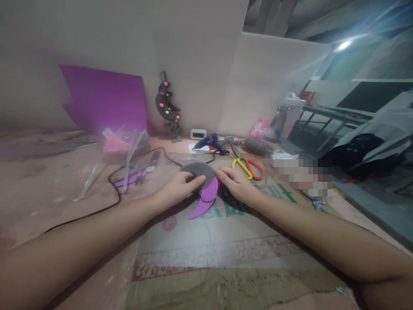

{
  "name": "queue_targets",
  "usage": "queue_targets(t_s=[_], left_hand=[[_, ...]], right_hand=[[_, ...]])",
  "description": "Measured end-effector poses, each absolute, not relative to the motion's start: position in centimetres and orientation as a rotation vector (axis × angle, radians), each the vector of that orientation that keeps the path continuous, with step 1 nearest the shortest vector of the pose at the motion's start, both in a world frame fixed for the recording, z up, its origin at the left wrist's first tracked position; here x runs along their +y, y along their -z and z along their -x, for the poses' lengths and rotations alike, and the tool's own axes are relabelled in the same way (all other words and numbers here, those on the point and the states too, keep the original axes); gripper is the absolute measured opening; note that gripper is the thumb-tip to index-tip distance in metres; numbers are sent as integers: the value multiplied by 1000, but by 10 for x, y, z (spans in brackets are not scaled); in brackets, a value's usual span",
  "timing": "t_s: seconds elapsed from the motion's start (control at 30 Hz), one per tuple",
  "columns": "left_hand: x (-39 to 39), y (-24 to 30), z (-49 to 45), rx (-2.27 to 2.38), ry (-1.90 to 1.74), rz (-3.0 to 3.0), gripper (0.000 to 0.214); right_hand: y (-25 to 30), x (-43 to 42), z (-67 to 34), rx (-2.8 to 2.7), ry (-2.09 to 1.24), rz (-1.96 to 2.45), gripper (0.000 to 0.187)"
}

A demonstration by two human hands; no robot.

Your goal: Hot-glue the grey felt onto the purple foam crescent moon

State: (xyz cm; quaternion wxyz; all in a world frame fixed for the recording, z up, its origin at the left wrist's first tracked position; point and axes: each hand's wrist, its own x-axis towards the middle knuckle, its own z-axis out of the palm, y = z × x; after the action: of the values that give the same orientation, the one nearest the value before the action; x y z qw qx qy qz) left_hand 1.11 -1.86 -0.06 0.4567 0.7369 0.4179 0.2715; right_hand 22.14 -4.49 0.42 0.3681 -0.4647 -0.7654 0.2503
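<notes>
Both my hands rest on a flattened cardboard sheet (226, 241) on the floor. Between them lies a purple crescent-shaped foam piece (206, 199), partly covered at its top by a grey glittery piece (200, 170). My left hand (179, 187) has its fingers closed, pressing on the grey piece from the left. My right hand (234, 181) pinches the same piece's right edge, where it overlaps the purple crescent.
A blue glue gun (211, 144) and yellow-and-orange scissors (248, 167) lie just beyond my hands. A black cable (114, 189) runs left. A purple sheet (106, 99) and a dark moon ornament (167, 105) lean on the wall. A clear jar (285, 120) stands right.
</notes>
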Motion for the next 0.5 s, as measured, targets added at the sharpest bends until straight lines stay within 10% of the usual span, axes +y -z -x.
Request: queue_targets(t_s=[0.5], left_hand=[[-16, 0, -12, 1028, -768, -1872, 44]], right_hand=[[-3, -45, -223, -1941, -546, 1146, 19]])
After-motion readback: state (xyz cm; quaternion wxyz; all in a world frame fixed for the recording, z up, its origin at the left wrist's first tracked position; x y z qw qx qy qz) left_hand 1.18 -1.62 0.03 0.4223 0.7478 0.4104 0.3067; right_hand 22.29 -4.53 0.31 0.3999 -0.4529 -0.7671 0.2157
